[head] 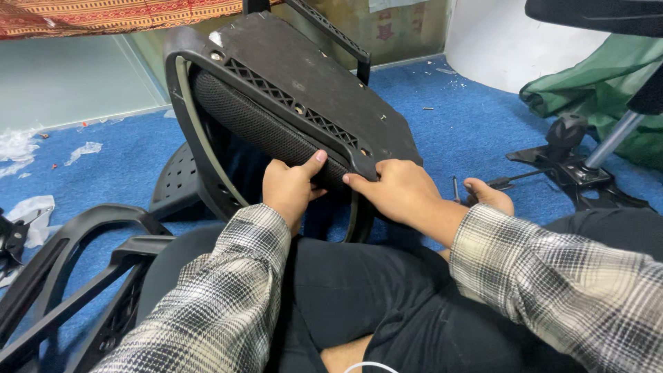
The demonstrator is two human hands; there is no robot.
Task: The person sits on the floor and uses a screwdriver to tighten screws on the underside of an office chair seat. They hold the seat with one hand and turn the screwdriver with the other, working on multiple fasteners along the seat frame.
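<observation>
Chair seat: a black office chair seat point(304, 90) is tipped on its edge on the floor in front of the seated person, its hard underside turned up and its mesh-padded edge facing the lap.
Why it is held so: the seat is steadied at its near rim, so that the underside with its screw holes is kept facing upward and within reach.
Left hand: the left hand point(289, 188) is clamped on the padded edge, the thumb pressed up against the mesh and the fingers curled under.
Right hand: the right hand point(395, 188) is closed over the plastic frame corner, the index finger laid along the rim.
Legs: dark trousers point(373, 297) and a bare foot point(489, 195) are seen beside the seat, with plaid sleeves at both wrists.
Floor: blue carpet point(469, 124) is littered with small scraps and a loose screw.
Nearby parts: a black chair frame point(76, 276) lies at the left; a chair base with a metal column point(587, 162) lies at the right, near a green cloth point(594, 97).
Room: a pale wall and a patterned red cloth are seen at the top.
</observation>
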